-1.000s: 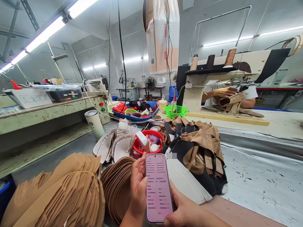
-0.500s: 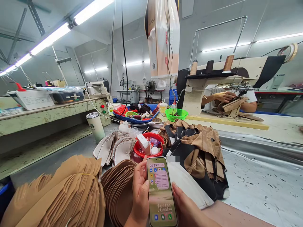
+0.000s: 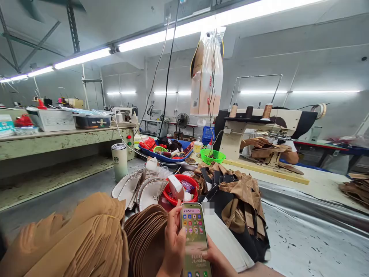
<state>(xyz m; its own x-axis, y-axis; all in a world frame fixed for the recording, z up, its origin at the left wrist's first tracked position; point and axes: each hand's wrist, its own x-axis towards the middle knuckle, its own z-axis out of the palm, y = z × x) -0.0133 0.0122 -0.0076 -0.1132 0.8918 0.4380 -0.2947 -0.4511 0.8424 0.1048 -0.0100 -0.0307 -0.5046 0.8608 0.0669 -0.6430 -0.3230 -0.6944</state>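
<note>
Upright before me is a smartphone, its lit screen showing 20:59 and rows of app icons. My left hand is wrapped around its left side, the thumb along the edge. On the other side, my right hand grips the phone's lower right, its thumb over the screen. Left of the hands stand a curved stack of brown pieces and a larger banded bundle of tan pieces. A white sheet lies to the right, partly under black and brown fabric strips.
Behind the phone sits a red basin holding a white box, beside white curved pieces. Farther back are a tumbler, a blue tray and a green basket. A co-worker's hand is at a sewing machine.
My view has tilted up, so the phone appears lower. The pink panel on its screen has given way to app icons. My right thumb has come over the screen.
</note>
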